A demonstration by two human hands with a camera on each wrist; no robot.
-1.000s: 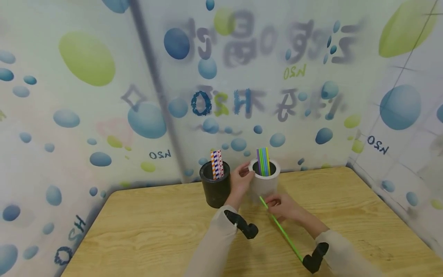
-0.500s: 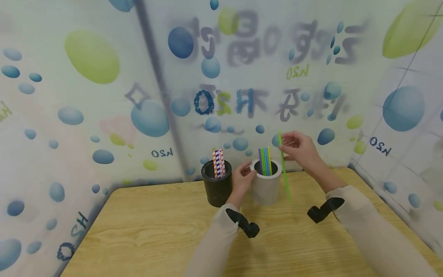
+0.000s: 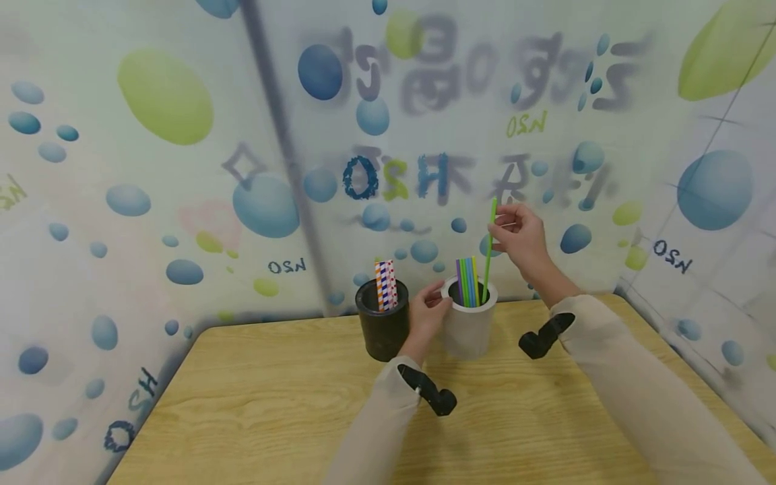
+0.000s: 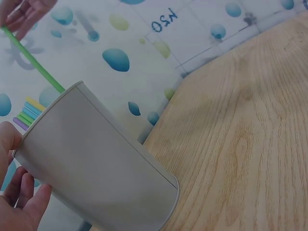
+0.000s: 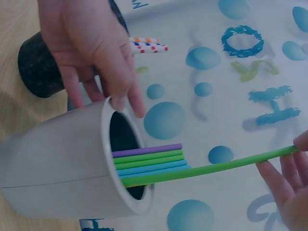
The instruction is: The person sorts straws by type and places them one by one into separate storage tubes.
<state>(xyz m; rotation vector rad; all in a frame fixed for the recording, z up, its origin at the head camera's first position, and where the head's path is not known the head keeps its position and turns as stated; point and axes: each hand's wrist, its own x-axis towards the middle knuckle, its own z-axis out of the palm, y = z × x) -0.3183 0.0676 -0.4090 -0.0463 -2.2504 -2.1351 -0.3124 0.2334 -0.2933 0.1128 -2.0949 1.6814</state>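
A green straw [image 3: 490, 249] is pinched near its upper end by my right hand [image 3: 523, 239]. It stands nearly upright, its lower end inside the mouth of the white cup [image 3: 469, 335]. Several plain coloured straws [image 3: 465, 279], purple, green, blue and yellow, lean together in that cup; in the right wrist view the green straw [image 5: 216, 167] runs alongside them. My left hand [image 3: 426, 315] grips the white cup at its left side, with thumb at the rim [image 5: 118, 102] and fingers along the outer wall. The straws' bottom ends are hidden inside.
A black cup [image 3: 383, 330] holding several patterned paper straws [image 3: 386, 286] stands just left of the white one. Both cups are near the back edge of the wooden table [image 3: 273, 397]. Behind rises a wall [image 3: 339, 249] printed with blue and green drops.
My right hand has lifted the green straw from in front of the white cup, swung it upright, and brought its lower end into the cup. My left hand keeps its hold.
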